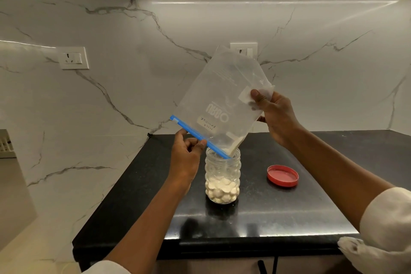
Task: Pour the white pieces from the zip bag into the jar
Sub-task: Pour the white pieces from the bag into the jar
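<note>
Two hands worked one zip bag [220, 100] at the centre of the frame. Left hand [185, 155], just left of the jar mouth: thumb and fingers pinched the blue zip strip [198, 134], apparently to hold the opening apart and steer it. Right hand [273, 115], right of centre and higher: fingers and thumb gripped the bag's raised bottom corner, tipping the bag so its contents would slide toward the mouth.

Zip bag: clear plastic, held upside down on a slant, printed lettering and a handwritten label inverted; lower corner of the opening dipped into the jar mouth, presumably to prevent spills. A small pale mass sat in that lowest corner; the upper part looked nearly empty.

Jar [222, 177]: clear, bubble-textured, upright on the black countertop [289, 213] at lower centre, directly under the bag. White pieces [222, 190] filled roughly its lower third, so the pour seemed well advanced.

Red lid [283, 176]: lying inside-up on the countertop, right of the jar and apart from it, clear of the pour.

Marble-patterned wall [133, 73] behind; wall socket [73, 58] at left.
</note>
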The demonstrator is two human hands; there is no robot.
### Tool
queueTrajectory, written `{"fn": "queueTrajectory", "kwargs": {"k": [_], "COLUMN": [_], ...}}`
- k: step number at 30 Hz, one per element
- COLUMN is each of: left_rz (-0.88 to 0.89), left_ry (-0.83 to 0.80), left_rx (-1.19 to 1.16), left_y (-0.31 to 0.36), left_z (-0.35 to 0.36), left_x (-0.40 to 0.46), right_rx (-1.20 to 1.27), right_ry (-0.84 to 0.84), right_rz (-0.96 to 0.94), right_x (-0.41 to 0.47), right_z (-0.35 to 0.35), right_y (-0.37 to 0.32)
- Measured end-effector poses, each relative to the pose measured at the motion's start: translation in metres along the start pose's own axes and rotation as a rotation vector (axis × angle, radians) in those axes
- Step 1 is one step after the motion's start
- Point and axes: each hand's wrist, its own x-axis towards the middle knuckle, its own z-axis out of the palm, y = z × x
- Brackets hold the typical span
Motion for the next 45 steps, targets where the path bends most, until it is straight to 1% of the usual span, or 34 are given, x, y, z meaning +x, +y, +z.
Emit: {"fn": "queueTrajectory", "kwargs": {"k": [11, 15, 24, 26, 29, 32, 36, 39, 45], "left_rz": [-0.005, 0.001, -0.007, -0.004, -0.001, -0.007, -0.006, -0.006, -0.002], "left_ry": [0.036, 0.033, 0.063, 0.061, 0.061, 0.056, 0.049, 0.046, 0.050], "left_rx": [-0.027, -0.040, -0.057, -0.057, -0.055, -0.059, -0.058, -0.062, -0.058], "left_y": [-0.001, -0.002, 0.000, -0.001, -0.001, -0.002, -0.002, -0.002, -0.001], "left_z": [0.002, 0.003, 0.002, 0.002, 0.002, 0.003, 0.003, 0.005, 0.005], "left_x": [-0.002, -0.002, 0.000, 0.001, 0.000, 0.001, 0.000, 0.000, 0.002], "right_rx": [-0.011, -0.012, -0.020, -0.013, -0.023, -0.018, -0.028, -0.017, -0.004], "right_ry": [-0.003, 0.032, 0.019, 0.036, 0.019, 0.046, 0.026, 0.046, 0.079], "right_rz": [-0.049, -0.074, -0.060, -0.066, -0.061, -0.064, -0.058, -0.084, -0.072], "right_x": [0.004, 0.006, 0.008, 0.009, 0.007, 0.007, 0.008, 0.010, 0.011], "right_z": [0.008, 0.009, 0.013, 0.012, 0.013, 0.012, 0.011, 0.010, 0.008], "right_y": [-0.005, -0.004, -0.003, -0.003, -0.003, -0.003, -0.003, -0.002, 0.006]}}
